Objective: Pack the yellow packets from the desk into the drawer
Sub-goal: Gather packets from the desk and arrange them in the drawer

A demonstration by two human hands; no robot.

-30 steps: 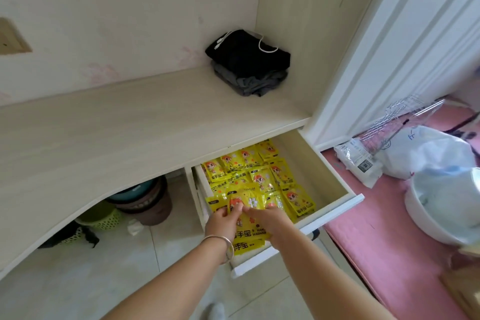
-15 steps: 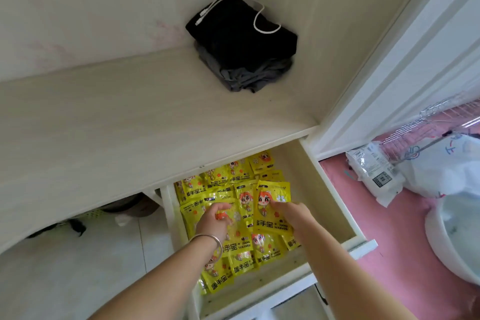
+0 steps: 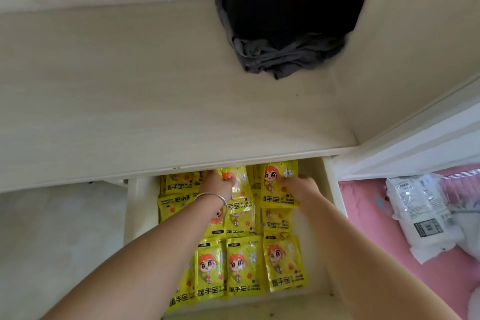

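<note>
Head view, open drawer point(image 3: 330, 215) full of yellow packets point(image 3: 244, 265) — left hand point(image 3: 220, 184) gripping one packet point(image 3: 240, 189) at the drawer's back, right hand point(image 3: 301, 187) pinching another packet point(image 3: 278, 189) beside it.

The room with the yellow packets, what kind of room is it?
Probably a bedroom at home: a built-in wooden desk with a drawer, folded dark clothes in the corner, and pink bedding beside it.

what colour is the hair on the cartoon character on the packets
Orange-red, on the yellow hand warmer packets in the drawer; the head view shows it best.
</note>
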